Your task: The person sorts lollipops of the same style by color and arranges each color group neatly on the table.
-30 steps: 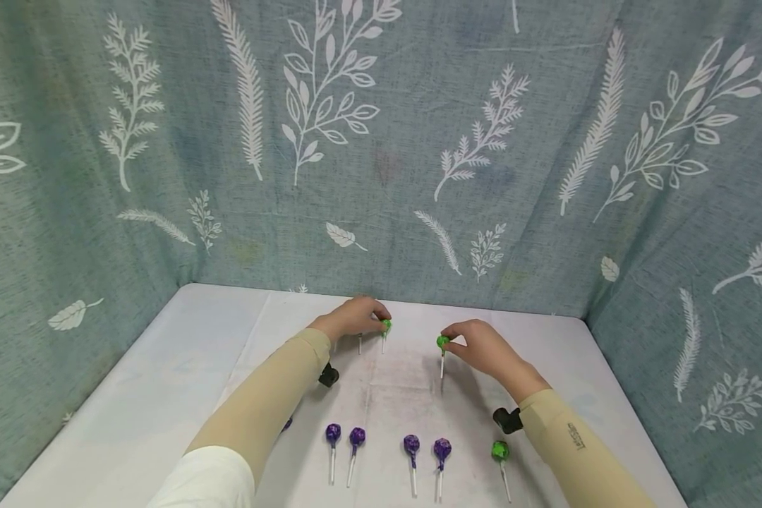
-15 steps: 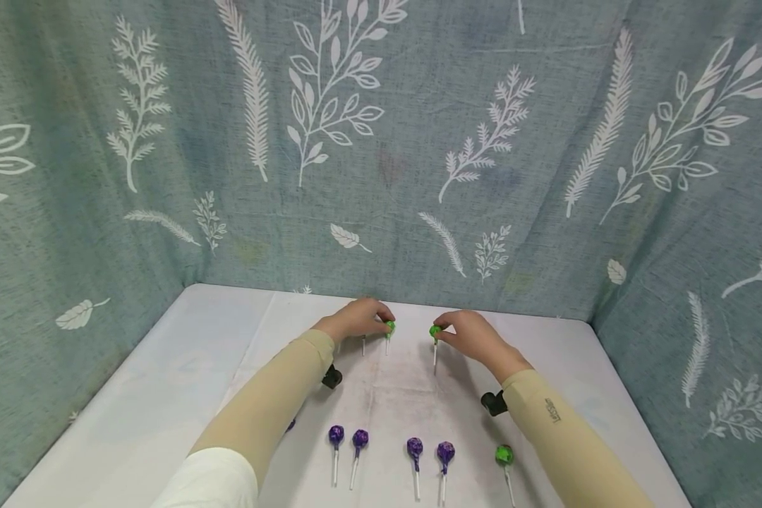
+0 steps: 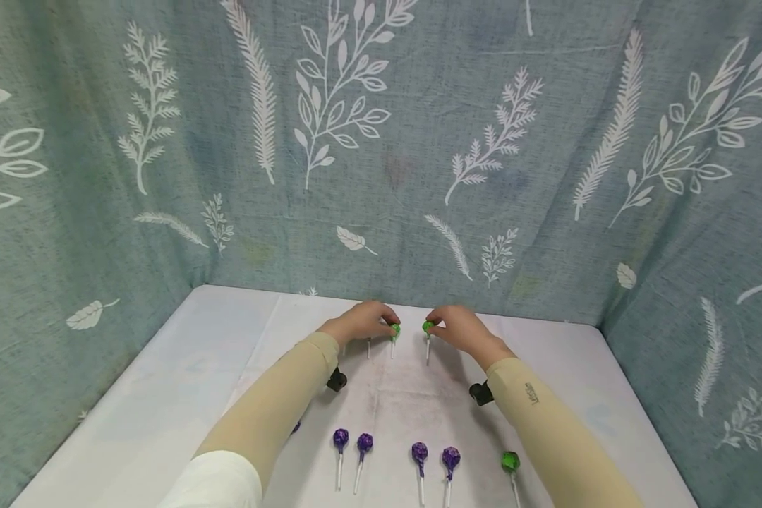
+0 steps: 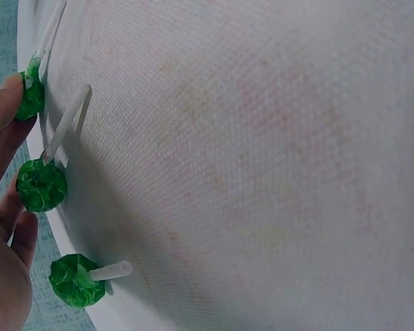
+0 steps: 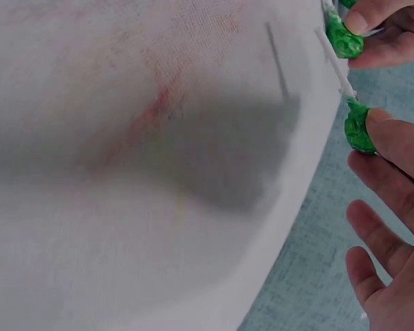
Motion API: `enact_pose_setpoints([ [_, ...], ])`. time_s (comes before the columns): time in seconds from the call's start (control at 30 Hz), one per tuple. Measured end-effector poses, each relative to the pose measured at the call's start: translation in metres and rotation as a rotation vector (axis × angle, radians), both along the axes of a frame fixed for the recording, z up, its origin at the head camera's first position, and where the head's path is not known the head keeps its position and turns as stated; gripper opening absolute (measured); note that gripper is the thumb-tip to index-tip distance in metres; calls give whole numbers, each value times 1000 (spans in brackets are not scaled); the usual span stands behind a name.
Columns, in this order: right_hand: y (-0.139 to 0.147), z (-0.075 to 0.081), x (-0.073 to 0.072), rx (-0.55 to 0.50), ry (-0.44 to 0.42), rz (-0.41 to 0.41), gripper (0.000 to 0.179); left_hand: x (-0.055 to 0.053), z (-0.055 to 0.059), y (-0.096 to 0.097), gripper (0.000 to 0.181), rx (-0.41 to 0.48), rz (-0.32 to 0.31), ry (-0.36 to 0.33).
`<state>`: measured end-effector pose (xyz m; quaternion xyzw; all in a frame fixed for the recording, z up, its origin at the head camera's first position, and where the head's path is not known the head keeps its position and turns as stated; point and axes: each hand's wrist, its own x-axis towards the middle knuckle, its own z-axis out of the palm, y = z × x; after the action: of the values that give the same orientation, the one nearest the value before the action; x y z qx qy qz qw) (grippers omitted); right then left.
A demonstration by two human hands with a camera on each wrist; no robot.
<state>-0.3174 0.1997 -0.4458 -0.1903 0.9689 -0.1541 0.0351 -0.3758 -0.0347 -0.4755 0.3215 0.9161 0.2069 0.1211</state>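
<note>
Near the far edge of the table, my left hand [image 3: 363, 321] pinches the wrapped head of a green lollipop [image 4: 31, 96] between thumb and fingers. Its white stick points back toward me. Two more green lollipops, a nearer one [image 4: 41, 185] and a lower one [image 4: 78, 281], lie beside that hand in the left wrist view; in the head view the hand mostly covers them. Just to the right, my right hand [image 3: 462, 330] pinches another green lollipop [image 5: 359, 129] by its head, stick toward me. A small gap separates the two pinched lollipops.
In the front row lie several purple lollipops, among them one on the left [image 3: 341, 439] and one on the right [image 3: 451, 457]; another is partly behind my left forearm. A green lollipop [image 3: 511, 462] lies by my right forearm. A patterned curtain [image 3: 381, 176] surrounds the white table [image 3: 546, 437].
My right hand has moved left and toward the far edge with its green lollipop, closer to the left hand. The left hand keeps its pinch in about the same place.
</note>
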Motion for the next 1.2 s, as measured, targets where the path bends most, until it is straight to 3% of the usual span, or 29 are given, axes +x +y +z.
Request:
enact_pose_setpoints([
  [0.47,-14,-14,-14,18,-61,-35,29,2,0,2,27,4,-4,-1],
  [0.9,-19,-21,-15,10,-80,-56,29,-3,-4,2,21,15,13,18],
  [1.2,-17,-20,-13,-13,-104,-58,42,-3,-6,-1,22,11,27,0],
])
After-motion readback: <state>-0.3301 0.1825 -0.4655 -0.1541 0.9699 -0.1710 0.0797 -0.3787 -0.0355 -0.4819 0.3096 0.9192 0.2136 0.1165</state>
